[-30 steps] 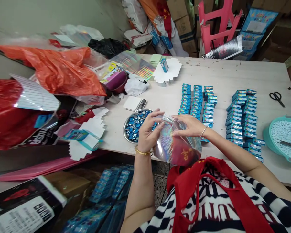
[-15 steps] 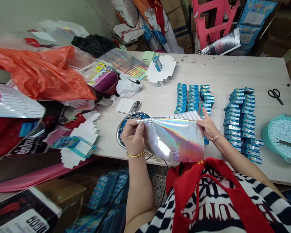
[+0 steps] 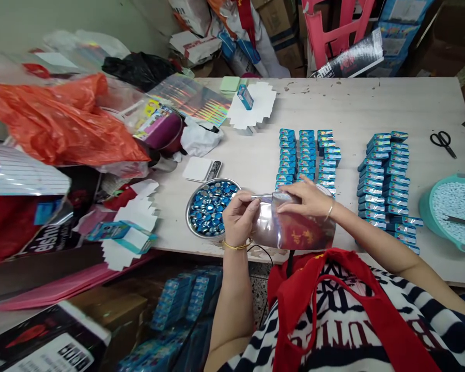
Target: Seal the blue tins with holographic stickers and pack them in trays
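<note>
A shiny, see-through iridescent plastic sheet point(image 3: 302, 232) hangs in front of my chest above the table's front edge. My left hand point(image 3: 240, 217) pinches its upper left corner between thumb and fingers. Partway along the upper edge, my right hand point(image 3: 306, 199) grips the sheet, with thumb and fingers on either side of a fold. Just left of my left hand sits a round metal bowl point(image 3: 187, 219) full of blue, glossy round pieces point(image 3: 210, 206). Beyond the sheet stand rows of small blue boxes point(image 3: 307, 155), partly hidden by my right hand.
More blue boxes point(image 3: 374, 181) stand in rows at the right. A teal basin point(image 3: 426, 206) of white pellets and black scissors point(image 3: 443, 143) lie farther right. Plastic bags point(image 3: 70, 124) crowd the left. Behind are a white paper cutout point(image 3: 263, 106) and a pink stool point(image 3: 337, 31).
My right hand has moved left from the sheet's right end to the middle of its upper edge. My left hand has shifted slightly right, uncovering the bowl. The sheet is now folded.
</note>
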The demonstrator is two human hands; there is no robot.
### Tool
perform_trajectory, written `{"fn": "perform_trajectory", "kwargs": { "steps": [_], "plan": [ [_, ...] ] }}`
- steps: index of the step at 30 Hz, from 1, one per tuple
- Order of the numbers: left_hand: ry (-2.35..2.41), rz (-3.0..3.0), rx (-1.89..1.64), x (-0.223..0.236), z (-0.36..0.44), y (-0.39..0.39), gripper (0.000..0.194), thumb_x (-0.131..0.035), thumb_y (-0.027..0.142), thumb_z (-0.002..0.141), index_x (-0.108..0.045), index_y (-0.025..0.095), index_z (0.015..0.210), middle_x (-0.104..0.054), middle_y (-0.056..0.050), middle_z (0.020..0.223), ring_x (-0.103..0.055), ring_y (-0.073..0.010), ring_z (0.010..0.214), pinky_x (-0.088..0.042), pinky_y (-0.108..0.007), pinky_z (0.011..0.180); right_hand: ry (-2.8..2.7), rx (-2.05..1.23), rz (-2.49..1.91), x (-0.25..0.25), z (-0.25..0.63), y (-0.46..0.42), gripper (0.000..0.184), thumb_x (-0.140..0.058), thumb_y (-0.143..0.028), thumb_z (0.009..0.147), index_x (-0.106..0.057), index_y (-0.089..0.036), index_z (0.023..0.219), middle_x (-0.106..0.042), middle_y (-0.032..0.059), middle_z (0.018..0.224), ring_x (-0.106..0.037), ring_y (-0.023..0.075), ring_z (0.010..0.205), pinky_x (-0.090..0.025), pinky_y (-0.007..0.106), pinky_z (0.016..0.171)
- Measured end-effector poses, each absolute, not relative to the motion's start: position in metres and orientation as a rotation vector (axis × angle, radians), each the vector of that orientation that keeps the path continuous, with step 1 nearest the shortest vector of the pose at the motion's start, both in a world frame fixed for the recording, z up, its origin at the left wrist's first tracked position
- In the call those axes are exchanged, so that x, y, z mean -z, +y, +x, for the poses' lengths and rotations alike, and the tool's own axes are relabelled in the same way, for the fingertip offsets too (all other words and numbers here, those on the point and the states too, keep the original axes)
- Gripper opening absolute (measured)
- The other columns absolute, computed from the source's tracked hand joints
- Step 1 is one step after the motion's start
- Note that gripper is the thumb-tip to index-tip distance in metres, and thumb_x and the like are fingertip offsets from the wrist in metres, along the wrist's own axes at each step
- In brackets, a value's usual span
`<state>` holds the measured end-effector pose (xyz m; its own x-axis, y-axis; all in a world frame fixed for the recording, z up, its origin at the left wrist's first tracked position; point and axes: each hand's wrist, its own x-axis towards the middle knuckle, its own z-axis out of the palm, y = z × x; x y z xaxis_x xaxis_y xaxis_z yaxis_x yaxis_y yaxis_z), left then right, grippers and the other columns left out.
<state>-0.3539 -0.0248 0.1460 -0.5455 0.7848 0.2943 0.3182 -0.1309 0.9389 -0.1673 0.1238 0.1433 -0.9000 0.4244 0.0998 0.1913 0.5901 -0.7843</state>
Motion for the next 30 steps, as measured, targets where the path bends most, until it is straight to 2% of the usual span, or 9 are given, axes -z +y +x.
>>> {"fn": "perform_trajectory", "kwargs": {
  "steps": [3,6,10,15,19,21,23,26,30],
  "plan": [
    [1.716,1.207,-1.72,-0.147,-0.359,-0.023,0.032,-0.082,0.041,0.078,-0.061,0.025,0.095,-0.062,0.0,0.09,-0.061,-0.0133,0.083,-0.052,-0.025,0.077,-2.589,-1.411,-0.456,-0.149,-0.184,0.117,0.028,-0.061,-0.044,0.097,-0.066,-0.017,0.088,-0.062,0.0001,0.075,-0.052,0.0144,0.071,-0.034,0.026,0.069],
    [1.715,1.23,-1.527,-0.151,-0.367,-0.024,0.063,-0.089,0.045,0.066,-0.058,0.027,0.118,-0.066,-0.004,0.105,-0.067,-0.016,0.087,-0.057,-0.028,0.077,-2.614,-1.451,-0.494,-0.153,-0.191,0.114,0.024,-0.067,-0.037,0.093,-0.061,-0.018,0.079,-0.052,-0.0036,0.066,-0.042,0.012,0.064,-0.023,0.025,0.062],
    [1.823,1.365,-1.151,-0.156,-0.372,-0.019,0.028,-0.08,0.044,0.077,-0.07,0.021,0.088,-0.07,-0.001,0.08,-0.065,-0.0151,0.07,-0.054,-0.025,0.064,-2.675,-1.498,-0.462,-0.153,-0.196,0.118,0.03,-0.07,-0.037,0.09,-0.054,-0.019,0.073,-0.046,-0.0051,0.063,-0.039,0.0114,0.063,-0.02,0.026,0.062],
    [1.929,1.228,-1.071,-0.13,-0.388,-0.013,0.031,-0.075,0.049,0.077,-0.069,0.019,0.075,-0.07,-0.001,0.071,-0.064,-0.0163,0.067,-0.052,-0.026,0.062,-2.713,-1.656,-0.409,-0.118,-0.178,0.15,0.04,-0.062,-0.038,0.095,-0.046,-0.019,0.064,-0.041,-0.0055,0.059,-0.038,0.0102,0.061,-0.022,0.026,0.062],
    [2.158,1.264,-0.761,-0.098,-0.394,-0.001,0.043,-0.071,0.057,0.078,-0.073,0.018,0.096,-0.076,-0.01,0.093,-0.07,-0.0276,0.09,-0.055,-0.042,0.085,-2.795,-1.7,-0.487,-0.086,-0.167,0.175,0.035,-0.06,-0.033,0.093,-0.05,-0.018,0.063,-0.045,-0.0046,0.059,-0.039,0.0107,0.061,-0.025,0.026,0.062],
    [2.22,1.486,-0.569,-0.089,-0.388,0.012,0.057,-0.072,0.057,0.078,-0.068,0.019,0.121,-0.073,-0.015,0.119,-0.065,-0.0341,0.115,-0.044,-0.054,0.106,-2.813,-1.712,-0.504,-0.08,-0.17,0.183,0.031,-0.06,-0.031,0.092,-0.055,-0.017,0.066,-0.05,-0.0032,0.061,-0.042,0.0115,0.063,-0.026,0.027,0.064],
    [2.098,1.697,-0.416,-0.084,-0.382,0.027,0.054,-0.069,0.053,0.082,-0.065,0.023,0.127,-0.069,-0.014,0.129,-0.059,-0.0343,0.126,-0.033,-0.057,0.115,-2.797,-1.749,-0.479,-0.078,-0.174,0.191,0.03,-0.059,-0.034,0.093,-0.058,-0.017,0.068,-0.052,-0.0028,0.063,-0.043,0.0116,0.064,-0.027,0.027,0.065],
    [1.777,1.74,-0.259,-0.075,-0.385,0.046,0.029,-0.055,0.046,0.092,-0.07,0.023,0.101,-0.076,-0.009,0.101,-0.068,-0.027,0.099,-0.047,-0.044,0.099,-2.727,-1.809,-0.474,-0.074,-0.173,0.207,0.041,-0.064,-0.047,0.09,-0.053,-0.018,0.063,-0.044,-0.0048,0.059,-0.038,0.0105,0.062,-0.026,0.027,0.063],
    [1.699,1.569,-0.238,-0.054,-0.41,0.059,0.033,-0.054,0.051,0.089,-0.068,0.021,0.084,-0.073,-0.005,0.083,-0.065,-0.0223,0.08,-0.049,-0.031,0.074,-2.519,-1.947,-0.475,-0.05,-0.159,0.223,0.049,-0.063,-0.06,0.086,-0.05,-0.019,0.061,-0.038,-0.0058,0.059,-0.034,0.01,0.062,-0.027,0.026,0.062]
  ]
}}
